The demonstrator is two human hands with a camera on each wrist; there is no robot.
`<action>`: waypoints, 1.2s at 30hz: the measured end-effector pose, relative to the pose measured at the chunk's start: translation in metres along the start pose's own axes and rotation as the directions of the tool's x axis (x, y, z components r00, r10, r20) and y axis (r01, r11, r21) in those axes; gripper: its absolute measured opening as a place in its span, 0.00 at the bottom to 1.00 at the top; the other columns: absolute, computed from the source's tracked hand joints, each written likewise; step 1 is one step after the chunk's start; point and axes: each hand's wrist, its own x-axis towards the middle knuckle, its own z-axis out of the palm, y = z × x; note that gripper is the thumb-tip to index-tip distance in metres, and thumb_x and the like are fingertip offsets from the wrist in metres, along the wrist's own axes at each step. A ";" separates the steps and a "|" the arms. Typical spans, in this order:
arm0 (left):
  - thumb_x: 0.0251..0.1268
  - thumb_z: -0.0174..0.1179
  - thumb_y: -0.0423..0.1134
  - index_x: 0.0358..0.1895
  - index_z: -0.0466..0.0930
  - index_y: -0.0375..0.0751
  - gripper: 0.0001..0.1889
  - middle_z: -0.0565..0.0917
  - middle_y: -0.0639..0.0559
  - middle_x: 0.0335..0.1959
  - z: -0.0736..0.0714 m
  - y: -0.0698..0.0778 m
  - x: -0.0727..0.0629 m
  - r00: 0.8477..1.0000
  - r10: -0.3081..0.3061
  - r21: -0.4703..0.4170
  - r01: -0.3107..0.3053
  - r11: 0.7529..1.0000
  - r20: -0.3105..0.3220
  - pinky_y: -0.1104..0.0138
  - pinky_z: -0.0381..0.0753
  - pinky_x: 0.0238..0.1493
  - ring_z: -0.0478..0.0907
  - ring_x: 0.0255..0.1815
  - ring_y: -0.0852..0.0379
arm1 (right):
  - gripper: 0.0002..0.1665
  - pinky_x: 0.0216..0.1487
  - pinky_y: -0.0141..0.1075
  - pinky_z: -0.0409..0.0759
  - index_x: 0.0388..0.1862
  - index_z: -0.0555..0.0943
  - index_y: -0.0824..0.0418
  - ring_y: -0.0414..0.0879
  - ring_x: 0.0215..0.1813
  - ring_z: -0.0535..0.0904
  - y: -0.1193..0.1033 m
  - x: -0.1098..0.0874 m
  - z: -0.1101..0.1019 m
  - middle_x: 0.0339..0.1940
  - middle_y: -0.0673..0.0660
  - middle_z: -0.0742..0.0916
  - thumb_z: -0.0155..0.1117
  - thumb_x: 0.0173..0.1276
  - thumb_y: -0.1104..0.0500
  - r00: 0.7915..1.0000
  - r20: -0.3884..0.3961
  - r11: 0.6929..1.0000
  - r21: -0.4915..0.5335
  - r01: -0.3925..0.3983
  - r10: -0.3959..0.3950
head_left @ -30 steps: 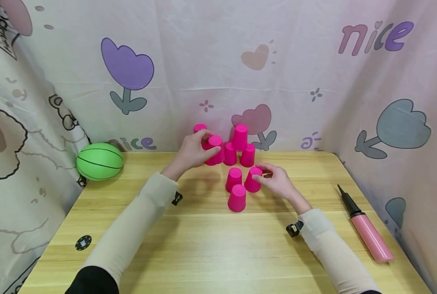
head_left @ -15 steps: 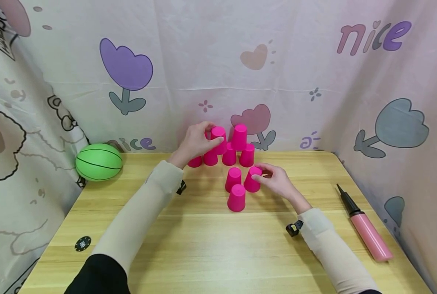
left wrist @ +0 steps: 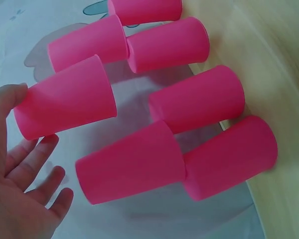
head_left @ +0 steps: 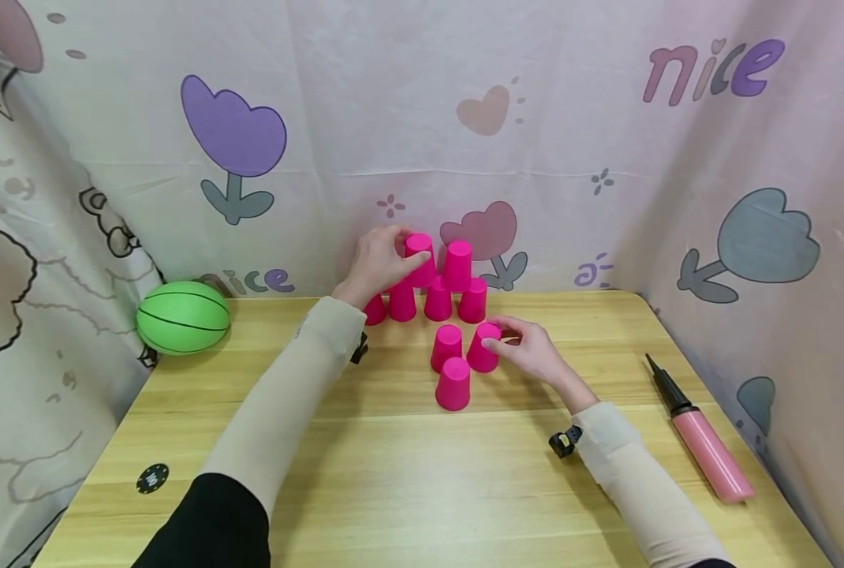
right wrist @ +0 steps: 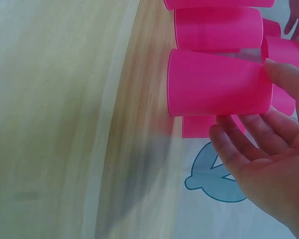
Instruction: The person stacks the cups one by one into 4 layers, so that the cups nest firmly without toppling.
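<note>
My left hand (head_left: 375, 264) pinches a pink cup (left wrist: 65, 97) by its narrow end, thumb on one side and fingers on the other. Bottom up, this cup is raised above the back row of pink cups (head_left: 438, 300). Two more cups sit on that row: one on the right (head_left: 457, 266), and one (left wrist: 132, 162) that the hand hides in the head view. Closer to me, three inverted cups stand in a cluster. My right hand (head_left: 532, 353) holds the right-hand one (right wrist: 219, 82) of these, thumb and fingertips at its narrow end.
A green ball (head_left: 183, 318) sits at the table's back left corner, with a black chip (head_left: 152, 479) nearer the front. Along the right lies a pink hand pump (head_left: 709, 450) with a black nozzle. A printed curtain (head_left: 365, 102) hangs right behind the cups.
My left hand has lifted its cup from in front of the back row to the upper level, a little to the right. The right hand stays at its cup.
</note>
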 end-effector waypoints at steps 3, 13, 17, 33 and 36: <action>0.64 0.73 0.54 0.64 0.80 0.44 0.29 0.83 0.45 0.53 0.002 -0.002 0.002 0.999 -0.029 0.021 0.030 0.999 -0.015 0.54 0.86 0.53 0.78 0.52 0.49 | 0.31 0.62 0.50 0.86 0.70 0.79 0.64 0.56 0.59 0.84 -0.001 0.000 0.000 0.60 0.61 0.88 0.73 0.72 0.55 1.000 -0.001 1.000 -0.002 0.003 -0.003; 0.64 0.72 0.55 0.63 0.81 0.46 0.29 0.83 0.47 0.53 0.011 -0.005 0.008 0.998 -0.067 0.059 0.068 0.996 -0.016 0.49 0.75 0.65 0.75 0.57 0.48 | 0.31 0.62 0.51 0.86 0.70 0.79 0.64 0.57 0.59 0.84 0.000 0.000 -0.002 0.61 0.62 0.88 0.73 0.72 0.55 1.000 -0.001 1.000 -0.002 0.006 -0.006; 0.64 0.72 0.55 0.62 0.82 0.46 0.27 0.83 0.47 0.51 0.015 -0.007 0.010 0.997 -0.069 0.066 0.070 0.995 -0.023 0.49 0.73 0.66 0.75 0.56 0.48 | 0.31 0.62 0.51 0.87 0.70 0.79 0.64 0.56 0.59 0.84 -0.001 0.000 -0.002 0.60 0.62 0.88 0.73 0.72 0.54 1.000 0.002 1.000 -0.003 0.010 -0.010; 0.65 0.71 0.56 0.63 0.81 0.46 0.28 0.84 0.47 0.56 0.030 -0.018 0.019 0.996 -0.090 0.114 0.091 0.989 -0.017 0.45 0.61 0.77 0.69 0.69 0.45 | 0.31 0.61 0.49 0.87 0.70 0.79 0.64 0.55 0.58 0.84 -0.001 -0.001 -0.001 0.58 0.61 0.88 0.73 0.73 0.54 1.000 0.011 1.000 -0.020 0.003 -0.003; 0.65 0.71 0.56 0.63 0.81 0.45 0.28 0.84 0.47 0.56 0.032 -0.019 0.021 0.996 -0.087 0.114 0.089 0.990 -0.023 0.44 0.61 0.77 0.70 0.69 0.45 | 0.30 0.61 0.49 0.87 0.70 0.79 0.63 0.55 0.58 0.84 0.000 0.000 0.000 0.57 0.61 0.88 0.73 0.73 0.54 1.000 0.009 1.000 -0.015 0.003 -0.003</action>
